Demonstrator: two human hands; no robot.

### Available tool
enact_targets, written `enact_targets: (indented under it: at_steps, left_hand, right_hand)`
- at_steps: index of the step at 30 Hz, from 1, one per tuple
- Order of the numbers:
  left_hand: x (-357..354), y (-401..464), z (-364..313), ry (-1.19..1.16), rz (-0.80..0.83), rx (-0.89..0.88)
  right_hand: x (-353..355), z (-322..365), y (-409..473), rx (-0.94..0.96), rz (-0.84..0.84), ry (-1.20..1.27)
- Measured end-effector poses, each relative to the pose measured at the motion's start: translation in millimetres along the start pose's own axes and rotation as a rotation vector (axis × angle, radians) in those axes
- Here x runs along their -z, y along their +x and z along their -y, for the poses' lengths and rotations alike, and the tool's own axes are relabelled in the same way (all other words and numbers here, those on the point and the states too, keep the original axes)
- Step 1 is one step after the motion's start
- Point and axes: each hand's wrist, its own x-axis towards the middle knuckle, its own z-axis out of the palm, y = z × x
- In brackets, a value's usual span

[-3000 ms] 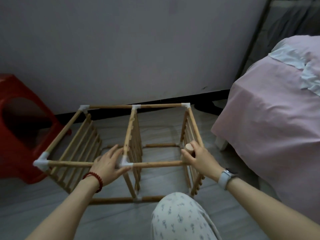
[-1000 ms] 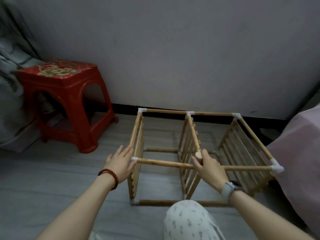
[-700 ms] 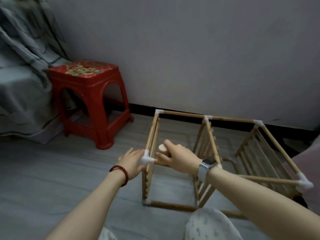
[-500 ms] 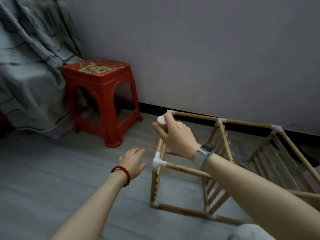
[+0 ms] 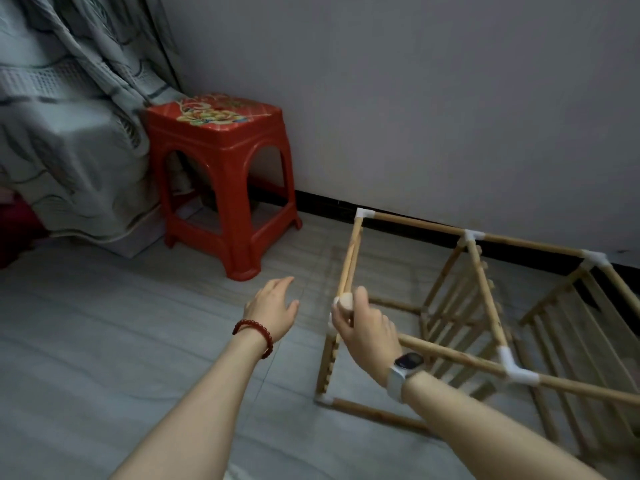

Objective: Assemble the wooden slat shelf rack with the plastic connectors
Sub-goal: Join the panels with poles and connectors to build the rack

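Note:
The wooden slat rack (image 5: 481,299) lies on its side on the floor, its dowels joined by white plastic connectors such as the near middle connector (image 5: 512,367). My right hand (image 5: 367,327) grips a small round wooden piece (image 5: 345,302) and holds it down at the rack's near left top corner, hiding the connector there. My left hand (image 5: 273,310) hovers with fingers relaxed just left of that corner, touching nothing. Three slatted panels stand inside the frame.
A red plastic stool (image 5: 221,174) stands at the wall to the left of the rack. Grey patterned fabric (image 5: 65,126) drapes over furniture at the far left. The grey wall (image 5: 415,98) runs close behind the rack.
My right hand carried the wooden piece from the rack's right and middle joints to the left corner, rose above it, and has come down onto it. My left hand let go of the rack.

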Motion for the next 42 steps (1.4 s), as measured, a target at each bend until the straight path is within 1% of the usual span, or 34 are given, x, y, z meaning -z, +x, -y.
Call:
enact_targets:
  at_steps: [1,2,3,4,6,7,8,9,10,11,12,13,14,15,16,17,18,19,20,21,22,23,24,26,28,30,35,42]
  left_hand:
    - [1,-1,2,0.0,-0.007,0.018]
    - [1,-3,3,0.004,-0.013,0.034]
    - [3,-2,5,0.005,-0.023,0.05]
    - [3,-4,7,0.007,-0.022,0.065]
    - [4,-5,9,0.003,-0.015,0.091]
    - [4,-6,9,-0.005,-0.017,0.1]
    - [5,-5,9,-0.023,-0.025,0.109]
    - [6,-6,9,-0.045,-0.034,0.118]
    - [7,-6,8,-0.062,-0.042,0.12]
    - [7,-8,9,-0.071,-0.048,0.117]
    - [8,-9,10,-0.07,-0.055,0.108]
    - [9,-7,11,-0.075,-0.067,0.102]
    - [8,-10,12,-0.077,-0.062,0.102]
    - [9,-10,13,-0.082,-0.061,0.103]
    - [9,-10,13,-0.086,-0.064,0.101]
    - [9,-10,13,-0.092,-0.065,0.103]
    - [10,-9,12,-0.101,-0.073,0.106]
    - [11,-9,11,-0.11,-0.081,0.105]
    - [10,-10,9,-0.123,-0.087,0.106]
    - [10,-12,8,-0.132,-0.084,0.1]
    - [9,-13,5,-0.136,-0.079,0.089]
    - [9,-13,3,-0.131,-0.075,0.069]
    - [9,-12,1,-0.129,-0.085,0.047]
    - [6,-10,-6,-0.144,-0.095,0.018]
    - [2,-8,-15,-0.158,-0.088,-0.013]
    - [-2,-2,-27,-0.152,-0.056,-0.049]
    - [-10,30,-62,-0.092,0.026,-0.112]
    - [-29,116,-114,0.014,0.092,-0.153]
  right_hand:
    - [-5,-1,-7,0.039,0.115,-0.101]
    - [-1,0,-1,0.075,0.138,-0.128]
    - [11,3,15,0.091,0.094,-0.089]
    - [28,9,26,0.065,0.0,0.025]
    - [47,14,40,0.06,-0.314,0.277]
    - [48,12,37,0.046,-0.404,0.341]
    - [39,10,26,0.02,-0.349,0.296]
    - [21,9,9,0.024,-0.195,0.122]
    - [2,6,-4,0.067,-0.022,-0.101]
    - [-8,2,-10,0.119,0.069,-0.27]
    - [-9,-1,-6,0.163,0.065,-0.314]
    - [0,2,6,0.201,-0.012,-0.286]
    - [10,5,14,0.249,-0.13,-0.231]
    - [18,8,23,0.316,-0.289,-0.189]
    - [21,7,28,0.356,-0.431,-0.09]
    - [18,4,26,0.33,-0.465,0.003]
    - [8,-1,18,0.275,-0.35,0.02]
    - [-7,-6,7,0.2,-0.148,-0.075]
    - [-24,-16,-5,0.189,0.036,-0.209]
    - [-35,-27,-14,0.196,0.133,-0.312]
    - [-38,-34,-17,0.194,0.135,-0.332]
    - [-34,-36,-19,0.201,0.097,-0.291]
    - [-29,-39,-15,0.245,0.022,-0.273]
    - [-11,-37,-7,0.338,-0.151,-0.327]
    - [0,-34,-2,0.44,-0.259,-0.298]
    - [3,-39,5,0.468,-0.3,-0.262]
    - [16,-69,28,0.427,-0.367,-0.241]
    - [35,-118,96,0.297,-0.461,-0.322]
